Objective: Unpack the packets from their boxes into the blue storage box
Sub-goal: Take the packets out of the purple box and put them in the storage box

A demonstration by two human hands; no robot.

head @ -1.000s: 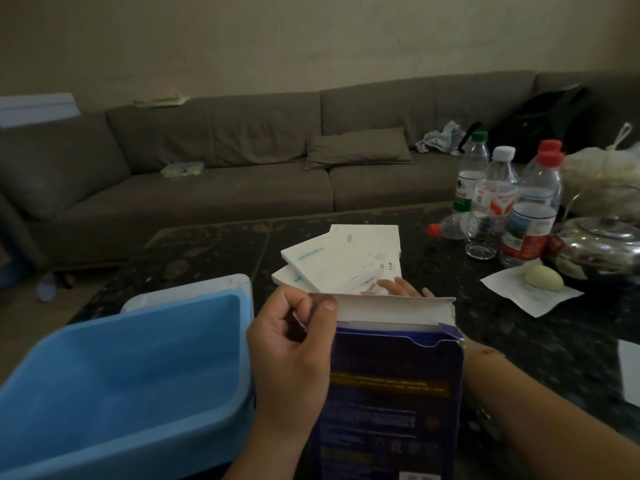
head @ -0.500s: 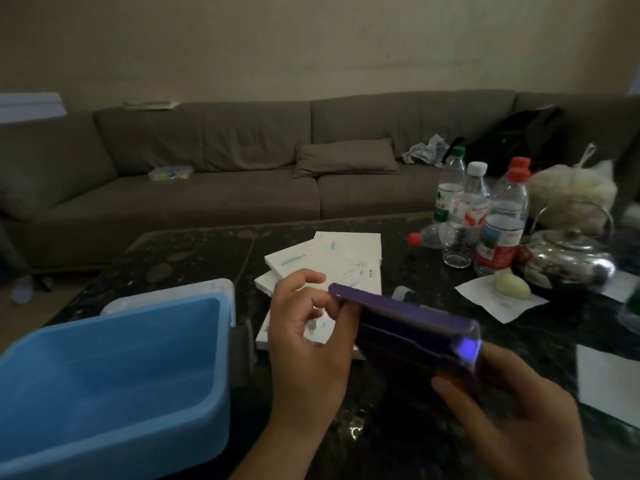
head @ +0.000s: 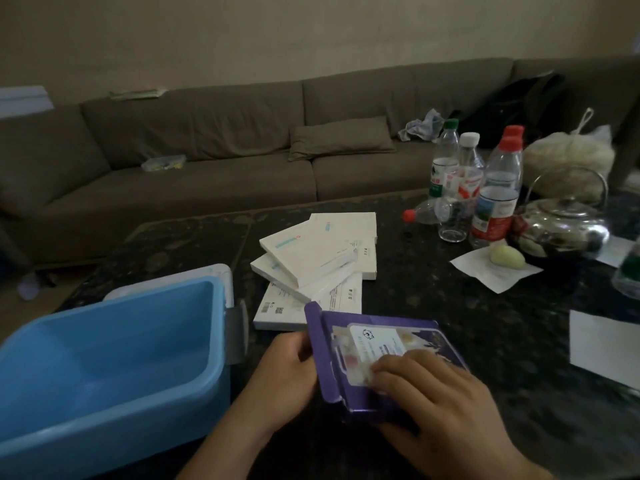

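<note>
A purple box lies tilted over the dark table, its open face turned up toward me. Inside it a clear packet with a white label shows. My left hand grips the box's left edge. My right hand holds the box's lower right part, fingers lying over the packet. The blue storage box stands open at the left, nothing visible inside. A fanned pile of white flat boxes lies just beyond my hands.
Several plastic bottles, a glass, a metal kettle and a napkin with a pale lump crowd the table's right side. White paper lies at the right edge. A brown sofa runs behind the table.
The purple box went from upright to flat and turned face up, so the packet inside shows. My right hand moved from behind the box onto its front.
</note>
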